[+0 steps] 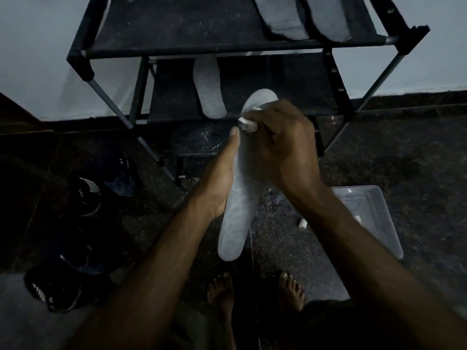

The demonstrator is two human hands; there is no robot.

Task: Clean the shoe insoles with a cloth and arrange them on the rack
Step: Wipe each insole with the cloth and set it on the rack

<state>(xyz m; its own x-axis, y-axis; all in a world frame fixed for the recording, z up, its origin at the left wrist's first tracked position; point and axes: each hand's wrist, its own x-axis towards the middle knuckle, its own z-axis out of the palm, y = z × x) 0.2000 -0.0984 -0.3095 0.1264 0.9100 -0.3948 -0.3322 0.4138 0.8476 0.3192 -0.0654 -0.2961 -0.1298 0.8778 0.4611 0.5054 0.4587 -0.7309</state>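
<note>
The left hand (222, 183) cradles the long pale translucent insole (237, 215) at frame centre, fingers curled along its edge. The right hand (280, 145) pinches a small white cloth (246, 122) against its toe end at 12 o'clock. Better to wipe in long strokes toward the heel, supporting underneath, before it joins three insoles on the black fabric rack (177, 29).
</note>
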